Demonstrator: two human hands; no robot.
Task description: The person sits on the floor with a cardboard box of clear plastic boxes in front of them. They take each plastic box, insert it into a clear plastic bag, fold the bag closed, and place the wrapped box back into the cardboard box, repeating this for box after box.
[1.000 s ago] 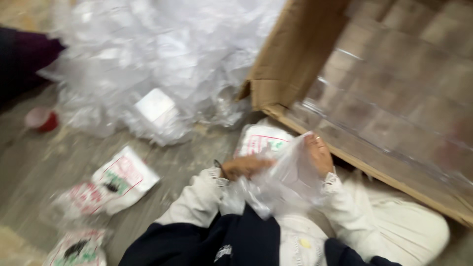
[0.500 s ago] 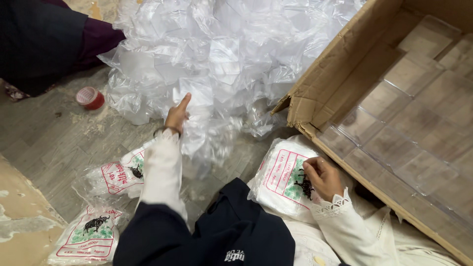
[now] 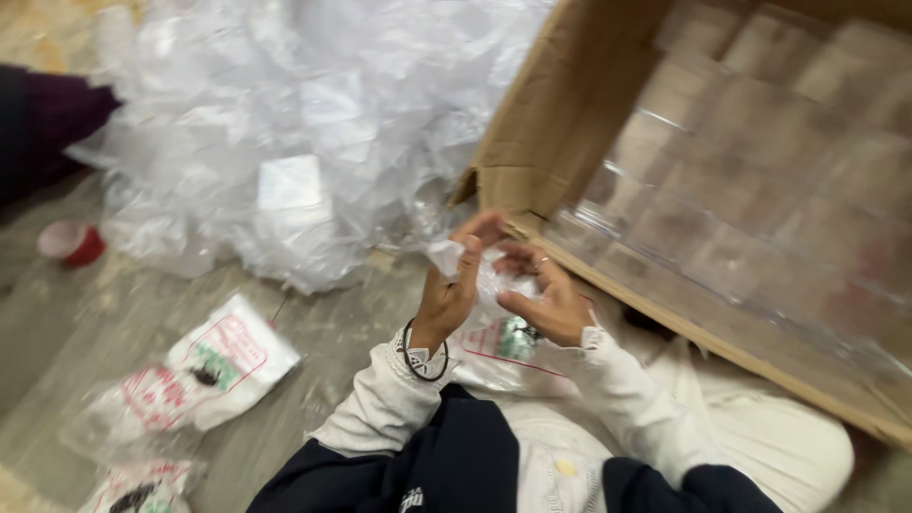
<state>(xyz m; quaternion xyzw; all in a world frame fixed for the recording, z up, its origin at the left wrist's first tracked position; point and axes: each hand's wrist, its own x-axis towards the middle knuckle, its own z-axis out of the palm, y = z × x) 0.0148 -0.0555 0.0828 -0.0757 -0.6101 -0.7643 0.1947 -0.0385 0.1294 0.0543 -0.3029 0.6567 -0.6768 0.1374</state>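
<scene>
My left hand (image 3: 454, 290) and my right hand (image 3: 543, 302) meet in front of me, both gripping a small clear plastic bag (image 3: 484, 275) between the fingers. Just below the hands, on my lap, lies a filled white packet with red and green print (image 3: 499, 347). A large heap of clear plastic bags (image 3: 285, 123) covers the floor ahead to the left. The frame is blurred, so the bag's edges are hard to make out.
A big open cardboard box (image 3: 570, 104) lined with plastic and filled with wrapped blocks (image 3: 760, 190) stands at right. Printed packets (image 3: 204, 370) (image 3: 133, 489) lie on the floor at left. A small red cup (image 3: 71, 242) sits far left beside another person's dark sleeve (image 3: 43, 123).
My left hand came back from the plastic heap with a clear bag. My right hand left the printed packet and joined it on the bag. The view swung right.
</scene>
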